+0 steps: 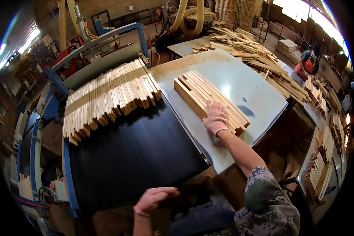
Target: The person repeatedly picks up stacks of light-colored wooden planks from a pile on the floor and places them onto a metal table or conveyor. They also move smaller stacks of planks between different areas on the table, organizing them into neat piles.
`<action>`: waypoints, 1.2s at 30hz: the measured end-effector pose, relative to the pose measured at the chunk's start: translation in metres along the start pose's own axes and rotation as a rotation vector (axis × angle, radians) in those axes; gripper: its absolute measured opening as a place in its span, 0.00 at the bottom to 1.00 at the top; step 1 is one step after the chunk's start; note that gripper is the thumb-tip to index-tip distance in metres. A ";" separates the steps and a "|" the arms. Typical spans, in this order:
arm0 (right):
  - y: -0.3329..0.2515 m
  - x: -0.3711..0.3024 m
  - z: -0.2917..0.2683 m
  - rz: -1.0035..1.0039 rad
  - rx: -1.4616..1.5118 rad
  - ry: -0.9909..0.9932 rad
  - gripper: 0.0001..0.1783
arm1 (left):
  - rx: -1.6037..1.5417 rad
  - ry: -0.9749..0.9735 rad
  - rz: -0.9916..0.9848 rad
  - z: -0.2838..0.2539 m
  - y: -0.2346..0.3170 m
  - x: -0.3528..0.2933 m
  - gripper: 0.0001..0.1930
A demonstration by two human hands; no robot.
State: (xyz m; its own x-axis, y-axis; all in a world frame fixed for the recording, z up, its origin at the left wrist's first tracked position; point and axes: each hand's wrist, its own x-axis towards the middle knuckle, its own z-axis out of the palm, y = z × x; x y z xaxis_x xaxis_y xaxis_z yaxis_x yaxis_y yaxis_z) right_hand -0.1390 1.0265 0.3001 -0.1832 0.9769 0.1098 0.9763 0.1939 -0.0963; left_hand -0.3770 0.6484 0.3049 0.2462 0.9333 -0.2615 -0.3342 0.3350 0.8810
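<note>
My right hand point(216, 117), in a pale pink knit glove, lies on top of a bundle of light wooden strips point(200, 92) with its fingers spread. The strips sit side by side on a smooth grey-white tabletop point(259, 100), some ends uneven. My left hand point(155, 200), also gloved, hovers near the front edge of a black conveyor belt point(133, 157). Its fingers are stretched out and it holds nothing. Farther up that belt, a wide row of wooden strips point(110, 92) lies packed edge to edge, with staggered near ends.
A blue machine frame point(94, 41) spans the belt's far end. Behind the table lies a heap of loose strips point(259, 59). Another person point(308, 65) is at the far right, and more stacked strips point(314, 171) stand on a bench at the right.
</note>
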 end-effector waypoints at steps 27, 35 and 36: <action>0.632 -0.472 0.102 0.796 0.661 -0.726 0.34 | 0.397 -0.455 -0.472 0.494 -0.202 0.422 0.22; 0.711 -0.455 0.133 1.077 0.941 -0.613 0.40 | 0.414 -0.577 -0.546 0.581 -0.236 0.573 0.23; 0.727 -0.448 0.133 1.103 0.943 -0.614 0.39 | 0.465 -0.576 -0.568 0.590 -0.243 0.601 0.24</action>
State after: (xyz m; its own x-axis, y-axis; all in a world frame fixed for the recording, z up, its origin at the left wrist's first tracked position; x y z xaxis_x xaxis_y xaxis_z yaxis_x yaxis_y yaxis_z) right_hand 0.6372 0.7420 0.0491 0.2961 0.5098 -0.8077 0.2775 -0.8551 -0.4380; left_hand 0.3885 1.0518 0.1666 0.7159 0.3956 -0.5753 0.3415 0.5202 0.7828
